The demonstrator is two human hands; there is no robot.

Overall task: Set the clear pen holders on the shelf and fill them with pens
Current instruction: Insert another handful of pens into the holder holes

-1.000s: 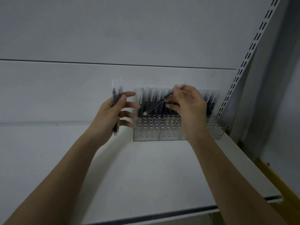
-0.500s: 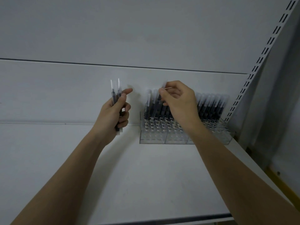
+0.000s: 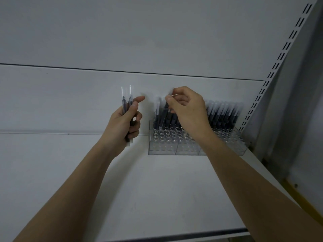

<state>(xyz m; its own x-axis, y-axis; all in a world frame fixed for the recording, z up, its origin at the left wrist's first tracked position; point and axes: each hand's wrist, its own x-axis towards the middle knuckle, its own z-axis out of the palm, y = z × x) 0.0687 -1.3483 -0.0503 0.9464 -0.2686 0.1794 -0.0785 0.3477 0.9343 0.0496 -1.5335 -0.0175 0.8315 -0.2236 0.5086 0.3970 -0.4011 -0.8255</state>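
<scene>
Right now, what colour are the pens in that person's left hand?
Dark, nearly black bodies with clear, whitish tips, on the pens in the left hand; head view.

The right hand [image 3: 188,110] hides the middle pens [image 3: 222,112] and part of the holders [image 3: 174,145] — the pinched pen [image 3: 166,105] blurs.

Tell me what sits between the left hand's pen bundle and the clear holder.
Nothing: in the head view, only bare white back panel separates the pen bundle in the left hand from the clear holder.

Clear glossy plastic pen holders [image 3: 176,145] stand on a matt, smooth white shelf [image 3: 157,189]; the pens [image 3: 225,112] look dark plastic with frosted caps.
</scene>
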